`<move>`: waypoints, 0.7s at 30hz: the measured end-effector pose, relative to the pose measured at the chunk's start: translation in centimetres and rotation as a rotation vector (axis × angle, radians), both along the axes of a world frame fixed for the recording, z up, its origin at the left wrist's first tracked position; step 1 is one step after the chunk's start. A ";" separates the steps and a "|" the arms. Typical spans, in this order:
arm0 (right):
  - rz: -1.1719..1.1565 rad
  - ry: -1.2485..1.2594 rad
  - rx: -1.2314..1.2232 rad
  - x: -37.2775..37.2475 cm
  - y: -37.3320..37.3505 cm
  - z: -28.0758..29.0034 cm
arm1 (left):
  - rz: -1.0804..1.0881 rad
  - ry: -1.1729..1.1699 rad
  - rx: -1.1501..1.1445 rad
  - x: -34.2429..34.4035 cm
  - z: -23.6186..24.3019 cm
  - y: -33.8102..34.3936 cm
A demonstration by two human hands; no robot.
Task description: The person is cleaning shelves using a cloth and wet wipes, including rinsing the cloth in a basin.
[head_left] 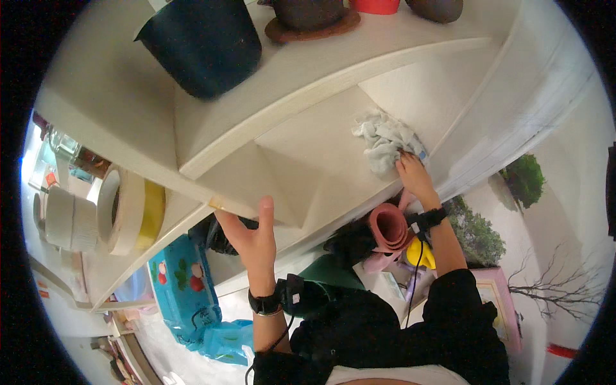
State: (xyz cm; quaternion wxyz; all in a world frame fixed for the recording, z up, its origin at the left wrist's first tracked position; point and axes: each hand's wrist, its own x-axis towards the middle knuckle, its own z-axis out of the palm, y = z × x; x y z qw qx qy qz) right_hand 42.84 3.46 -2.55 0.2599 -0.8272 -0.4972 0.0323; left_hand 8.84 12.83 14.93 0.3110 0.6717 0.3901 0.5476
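Note:
My right hand (416,174) grips a crumpled whitish cloth (387,142) with bent fingers. The cloth lies against the pale surface of a shelf compartment (321,144), near its right side. Over on the left, my left hand (252,240) is at the front edge of the white shelf unit (192,199), beside an upright divider. Its thumb stands out straight, apart from the fingers, which reach toward the board's edge and are partly hidden. Nothing shows in that palm. Both wrists wear dark bands with cables.
A dark pot (205,48), a brown pot (308,13) and a red pot (375,5) stand on the shelf above. At left are a yellow-and-white roll (144,215) and a blue package (183,289). A rolled pink mat (389,228) stands below my right forearm.

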 end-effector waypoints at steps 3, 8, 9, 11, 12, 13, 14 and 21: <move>0.076 0.095 -0.086 0.9 0.9 0.4 | -0.004 -0.209 -0.142 1.3 -1.0 0.5; 0.000 0.170 -0.081 2.9 2.3 -1.4 | 0.096 -0.320 -0.068 2.8 -3.4 1.5; 0.015 0.220 -0.126 3.0 2.7 -0.8 | 0.094 -0.313 -0.065 2.6 -3.8 1.6; 0.034 0.279 -0.170 3.3 4.1 -0.7 | 0.104 -0.289 -0.104 2.1 -4.3 1.6; 0.055 0.211 -0.157 3.8 4.7 -1.1 | 0.110 -0.294 -0.128 2.4 -4.3 1.4; 0.078 0.143 -0.143 4.2 5.4 -1.5 | 0.106 -0.291 -0.124 2.5 -4.6 1.2; 0.077 0.145 -0.138 4.5 6.3 -1.9 | 0.122 -0.314 -0.152 2.5 -4.8 1.1; 0.001 0.033 -0.191 3.7 13.0 -0.4 | 0.159 0.093 0.170 0.3 -7.8 2.1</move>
